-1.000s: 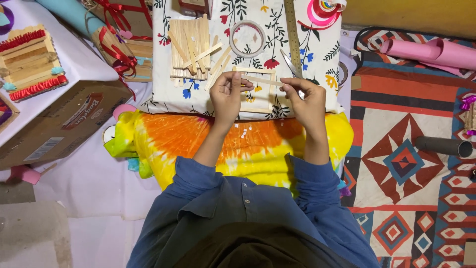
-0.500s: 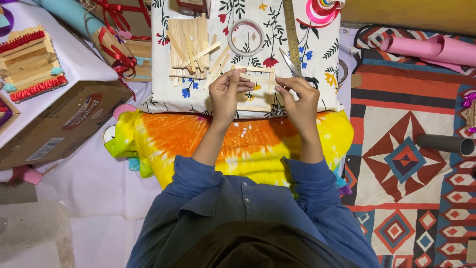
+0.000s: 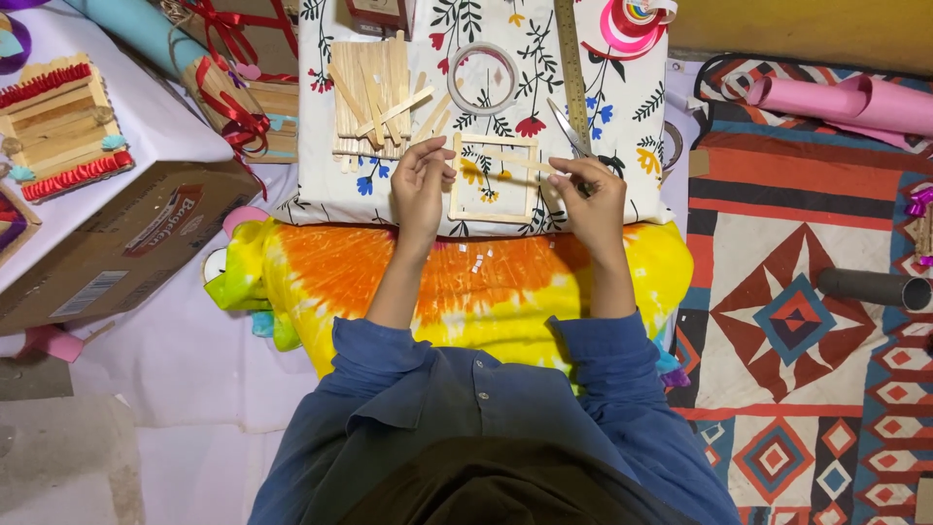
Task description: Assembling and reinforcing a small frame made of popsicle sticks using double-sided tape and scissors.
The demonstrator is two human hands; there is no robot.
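We are working at a square frame of wooden craft sticks [image 3: 491,179] lying flat on a floral cloth [image 3: 622,107].

Around it we are seeing a loose pile of craft sticks [image 3: 374,92] to the upper left, a tape ring [image 3: 483,78] just above, and a ruler [image 3: 571,68] with scissors [image 3: 569,128] crowding the right side. Our left hand [image 3: 420,185] is curling its fingers onto the frame's left edge, while our right hand [image 3: 593,194] is pinching one stick's [image 3: 515,160] right end between thumb and fingertips. That stick is lying across the frame near its top, its long axis running left to right, tilting slightly downward toward the right.
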